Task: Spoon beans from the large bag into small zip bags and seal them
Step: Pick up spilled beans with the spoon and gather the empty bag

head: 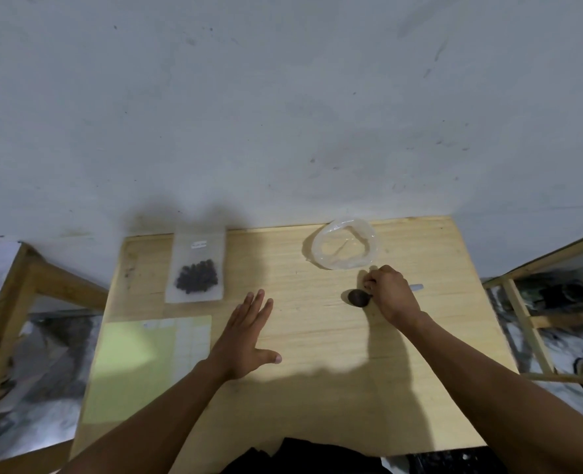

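The right hand [391, 295] is pinching the spoon [360, 298] by its handle, bowl resting on the table [317, 388] just in front of the large bag [344, 248] near the far edge. The left hand [245, 336] is lying flat, fingers straight, holding nothing. A small zip bag [196, 268] with dark beans is lying toward the far left corner, stacked bags [146, 367] along the left edge. The thin, limp, slippery plastic is probably needing a grip at its rim.

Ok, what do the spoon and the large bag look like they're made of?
Spoon: looks like metal, since the handle end past the right hand is pale and shiny; the bowl reads dark, so its finish is unclear. Large bag: thin clear plastic film, glossy and crumpled, with the wooden table showing through it.
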Action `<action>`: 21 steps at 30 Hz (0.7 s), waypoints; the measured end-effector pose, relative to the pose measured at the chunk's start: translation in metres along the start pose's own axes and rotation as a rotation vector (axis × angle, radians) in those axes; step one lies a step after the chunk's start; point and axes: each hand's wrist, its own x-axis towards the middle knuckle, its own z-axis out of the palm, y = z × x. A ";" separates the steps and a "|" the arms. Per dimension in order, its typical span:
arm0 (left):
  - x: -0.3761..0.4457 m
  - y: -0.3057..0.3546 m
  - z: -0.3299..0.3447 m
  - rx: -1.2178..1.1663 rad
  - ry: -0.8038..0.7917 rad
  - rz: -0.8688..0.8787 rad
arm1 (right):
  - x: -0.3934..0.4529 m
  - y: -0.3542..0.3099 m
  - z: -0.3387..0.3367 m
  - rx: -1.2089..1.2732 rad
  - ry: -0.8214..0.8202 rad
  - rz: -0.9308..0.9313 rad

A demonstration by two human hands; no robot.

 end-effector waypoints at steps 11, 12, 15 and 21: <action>0.000 0.003 0.001 -0.011 0.017 -0.025 | 0.005 0.004 -0.004 -0.127 -0.068 -0.117; 0.000 0.003 0.002 -0.010 0.019 -0.028 | 0.006 0.005 -0.004 -0.110 -0.065 -0.111; 0.000 0.004 0.002 -0.010 0.022 -0.036 | 0.005 0.010 -0.005 -0.108 -0.091 -0.136; 0.000 0.004 0.003 -0.010 0.029 -0.049 | 0.009 0.011 -0.007 -0.168 -0.121 -0.180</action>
